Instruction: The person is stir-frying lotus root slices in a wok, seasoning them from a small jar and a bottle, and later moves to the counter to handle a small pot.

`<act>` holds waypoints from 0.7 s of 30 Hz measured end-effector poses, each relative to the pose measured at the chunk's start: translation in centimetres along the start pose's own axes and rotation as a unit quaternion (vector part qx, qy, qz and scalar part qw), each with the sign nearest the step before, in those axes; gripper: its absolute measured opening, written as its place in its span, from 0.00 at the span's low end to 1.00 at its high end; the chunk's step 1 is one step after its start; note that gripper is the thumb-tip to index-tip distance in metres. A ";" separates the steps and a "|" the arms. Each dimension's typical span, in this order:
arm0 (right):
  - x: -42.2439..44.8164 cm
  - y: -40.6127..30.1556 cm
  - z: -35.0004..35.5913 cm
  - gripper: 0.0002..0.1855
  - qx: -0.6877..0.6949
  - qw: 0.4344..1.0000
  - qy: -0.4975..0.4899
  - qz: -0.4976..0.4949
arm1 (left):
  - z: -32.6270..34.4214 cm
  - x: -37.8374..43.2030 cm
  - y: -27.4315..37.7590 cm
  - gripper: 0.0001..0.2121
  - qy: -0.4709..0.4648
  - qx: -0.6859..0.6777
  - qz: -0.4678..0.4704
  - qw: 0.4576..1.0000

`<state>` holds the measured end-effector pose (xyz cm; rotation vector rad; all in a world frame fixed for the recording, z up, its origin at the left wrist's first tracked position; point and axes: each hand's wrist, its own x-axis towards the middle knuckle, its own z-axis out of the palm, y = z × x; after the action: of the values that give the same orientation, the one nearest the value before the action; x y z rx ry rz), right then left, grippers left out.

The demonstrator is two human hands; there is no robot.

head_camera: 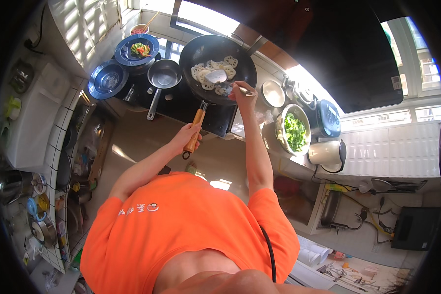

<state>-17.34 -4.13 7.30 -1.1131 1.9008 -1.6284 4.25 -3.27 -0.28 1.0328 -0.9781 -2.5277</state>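
Observation:
My left hand (187,138) grips the wooden handle (196,128) of a dark wok (193,47) on the black stovetop. Sliced lotus root (228,68) lies in the wok. My right hand (244,93) is closed around the handle of a metal spatula (217,76), whose blade rests among the slices. A small steel frying pan (164,74) stands left of the wok. Beyond it, a blue plate (121,50) holds cut green and red vegetables (140,50).
A blue bowl (108,79) sits at the stove's left. A bowl of pinkish food (139,30) with chopsticks is at the back. To the right are a pale bowl (273,93), a colander (280,128) of leafy greens (295,132) and an electric kettle (325,152). A range hood (338,55) hangs above.

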 end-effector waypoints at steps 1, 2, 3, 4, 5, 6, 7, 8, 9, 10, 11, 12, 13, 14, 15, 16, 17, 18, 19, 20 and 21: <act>-0.1 -0.4 -0.2 0.06 0.001 1.000 -0.002 0.000 | -0.1 0.0 0.1 0.14 0.002 -0.001 0.001 1.000; -0.2 -0.8 -0.5 0.06 -0.071 0.997 -0.020 -0.002 | -0.2 -0.1 0.2 0.13 0.000 0.006 0.000 1.000; -0.4 -1.3 -0.9 0.07 -0.143 0.989 -0.035 -0.003 | -0.1 -0.2 0.2 0.13 -0.005 0.013 -0.002 1.000; -0.5 -2.2 -1.0 0.07 -0.195 0.980 -0.028 0.000 | -0.1 -0.2 0.2 0.13 -0.006 0.014 -0.003 1.000; -0.2 -1.4 -1.2 0.07 -0.196 0.980 -0.028 0.001 | -0.3 -0.2 0.3 0.13 0.005 0.022 -0.004 1.000; 0.4 -0.2 -1.8 0.07 -0.237 0.970 -0.001 -0.047 | -0.1 -0.2 0.4 0.13 0.009 0.034 -0.004 0.999; 0.7 0.4 -1.9 0.07 -0.276 0.956 0.021 -0.096 | -0.2 -0.2 0.5 0.13 0.007 0.035 -0.004 0.999; 0.8 1.1 -2.2 0.07 -0.249 0.962 0.043 -0.107 | -0.4 -0.3 0.5 0.13 0.003 0.037 -0.007 0.999; 0.8 0.9 -1.9 0.07 -0.248 0.962 0.041 -0.109 | -0.6 -0.3 0.6 0.13 0.003 0.036 -0.009 0.999; 0.8 0.8 -1.6 0.06 -0.187 0.976 0.061 -0.095 | -0.7 -0.3 0.8 0.13 0.005 0.035 -0.006 0.999; 0.8 0.7 -1.2 0.05 -0.126 0.986 0.081 -0.079 | -0.8 -0.3 1.0 0.14 0.007 0.032 -0.002 0.999; 1.1 1.0 -1.0 0.04 -0.142 0.981 0.089 -0.095 | -0.8 -0.4 0.9 0.14 0.008 0.031 -0.002 0.999; 1.7 2.2 -1.4 0.04 -0.143 0.981 0.094 -0.094 | -0.6 -0.4 0.9 0.14 0.004 0.034 -0.004 0.999; 2.4 3.8 -1.8 0.04 -0.164 0.975 0.103 -0.107 | -0.3 -0.3 0.9 0.14 -0.003 0.036 -0.004 0.999; 2.6 3.8 -1.3 0.05 -0.182 0.970 0.105 -0.121 | -0.5 -0.3 0.9 0.14 -0.003 0.033 -0.002 0.999; 2.5 3.7 -1.0 0.05 -0.073 0.994 0.079 -0.028 | -0.6 -0.3 0.9 0.14 -0.001 0.033 -0.002 0.999; 2.6 3.6 -0.9 0.05 -0.072 0.994 0.078 -0.027 | -0.7 -0.4 0.9 0.13 -0.001 0.030 -0.004 1.000; 2.9 3.2 -0.7 0.05 -0.063 0.995 0.053 -0.047 | -0.7 -0.5 0.9 0.12 -0.001 0.028 -0.005 1.000; 3.0 2.9 -0.6 0.05 -0.055 0.996 0.028 -0.067 | -0.9 -0.5 0.9 0.12 0.000 0.028 -0.005 1.000; 2.9 2.5 -0.7 0.03 -0.095 0.991 0.014 -0.093 | -1.0 -0.4 0.7 0.13 0.005 0.027 -0.004 1.000; 3.3 2.5 -1.0 0.03 -0.095 0.991 0.015 -0.094 | -1.0 -0.3 0.7 0.15 0.009 0.028 -0.003 1.000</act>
<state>-20.83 -6.02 5.80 -1.3898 2.0590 -1.5918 5.11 -4.14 -0.14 1.0726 -1.0471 -2.5043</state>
